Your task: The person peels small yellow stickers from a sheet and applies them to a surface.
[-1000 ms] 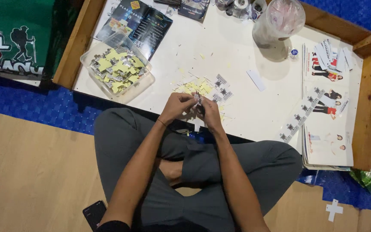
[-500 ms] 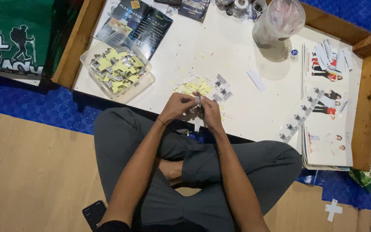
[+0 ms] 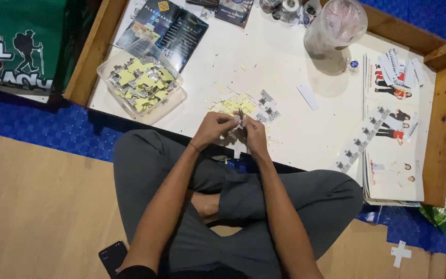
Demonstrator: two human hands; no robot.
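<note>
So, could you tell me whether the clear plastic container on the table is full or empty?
Partly full: the clear plastic container holds a heap of small yellow and printed slips, and it stands open, with no lid on it.

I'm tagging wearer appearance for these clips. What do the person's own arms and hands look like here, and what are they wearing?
Both forearms are bare up to a dark sleeve edge at the bottom of the frame. The left hand has a thin dark band at its wrist; the right hand shows no band, glove or ring that I can make out. Grey trousers cover the crossed legs.

Floor-level craft corner: low table [image 3: 285, 62], paper scraps [image 3: 233, 106]
</note>
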